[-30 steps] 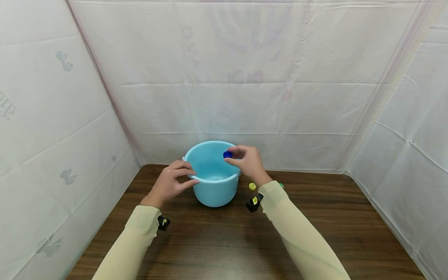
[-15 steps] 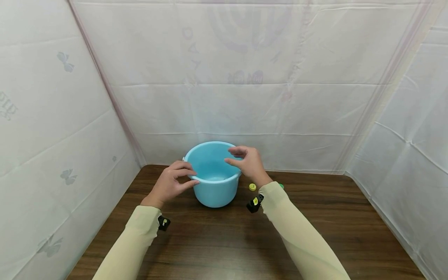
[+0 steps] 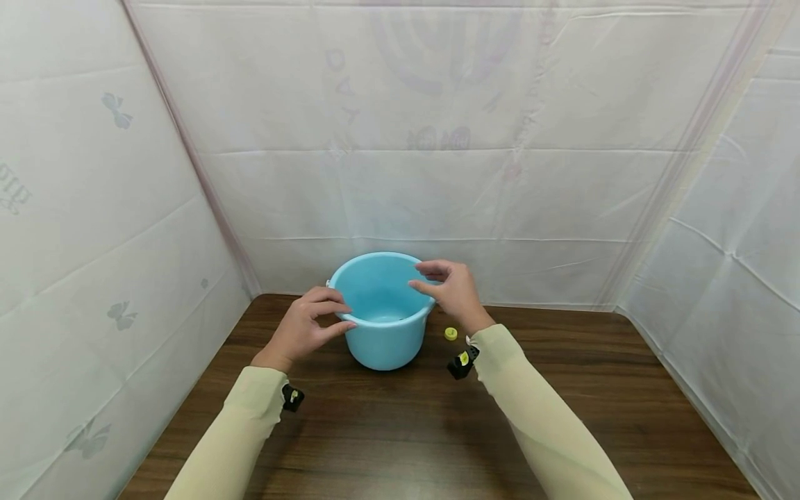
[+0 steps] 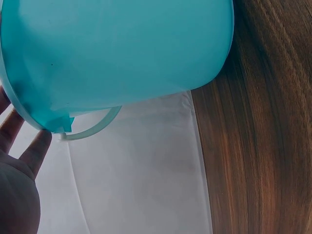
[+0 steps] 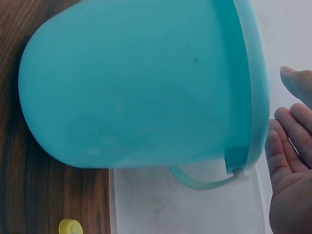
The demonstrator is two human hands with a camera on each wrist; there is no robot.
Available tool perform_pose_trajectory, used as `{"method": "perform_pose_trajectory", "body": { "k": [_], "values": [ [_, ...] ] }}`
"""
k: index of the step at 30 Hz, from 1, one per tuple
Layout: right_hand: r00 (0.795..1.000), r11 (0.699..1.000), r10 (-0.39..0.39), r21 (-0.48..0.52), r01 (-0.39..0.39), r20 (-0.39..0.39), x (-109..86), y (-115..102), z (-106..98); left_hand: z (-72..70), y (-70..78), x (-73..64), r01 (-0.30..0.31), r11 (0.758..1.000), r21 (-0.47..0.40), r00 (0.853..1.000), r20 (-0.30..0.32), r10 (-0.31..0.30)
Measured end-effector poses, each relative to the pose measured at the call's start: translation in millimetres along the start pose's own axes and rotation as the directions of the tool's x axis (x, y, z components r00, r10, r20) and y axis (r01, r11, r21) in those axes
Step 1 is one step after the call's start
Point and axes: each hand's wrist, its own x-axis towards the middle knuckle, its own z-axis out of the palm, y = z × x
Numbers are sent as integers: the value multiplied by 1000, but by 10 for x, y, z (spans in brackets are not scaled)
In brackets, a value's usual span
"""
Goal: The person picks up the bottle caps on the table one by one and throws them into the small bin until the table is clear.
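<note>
A light blue bucket (image 3: 384,347) is pictured upright at the centre of the frame, set on a dark wood-grain table (image 3: 387,430) before a pale sheet (image 3: 387,194). Its rim is gripped at the left by the left hand (image 3: 304,325), while nothing is held by the right hand (image 3: 455,288), whose thumb and fingers are parted at the rim's right side. A round yellow cap (image 3: 451,334) is seen on the table just right of the bucket, below the right hand.

For steadiness, the bucket is probably best served by a light pinch on the left, firm enough that sliding is prevented but not so hard that the base is tipped. On the right, the rim should be cleared by fingers and wrist alike, so that the wall is not knocked; for the small cap, a fingertip pinch would likely be better suited than a full-hand grasp.

Both forearms, clad in pale sleeves (image 3: 240,417), are angled inward from the bottom edge of the frame. On the left, the rim is straddled, with fingers laid over its inner side and the thumb set outside. On the right, the fingertips are pointed left, toward the bucket's mouth (whether the rim is touched by that hand cannot be told).
</note>
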Motion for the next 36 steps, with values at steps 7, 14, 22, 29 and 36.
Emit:
{"method": "perform_pose_trajectory", "body": {
  "k": [7,14,22,29,36],
  "values": [
    [1000,1000,-12,29,13,-28,-52,38,-124,-7,10,7,7,1000,7,1000,1,-7],
    [999,1000,-5,28,7,-49,-165,120,-280,-15,24,14,20,1000,8,999,26,-21],
    [997,1000,5,-7,-5,-71,-275,193,-440,-17,25,19,32,999,1,999,32,-32],
    [996,998,6,-64,-11,-86,-394,308,-511,-26,35,14,41,999,-1,999,35,-41],
    [996,998,15,-62,-20,-85,-492,461,-560,-12,22,3,29,1000,-3,1000,13,-29]
  ]
}}
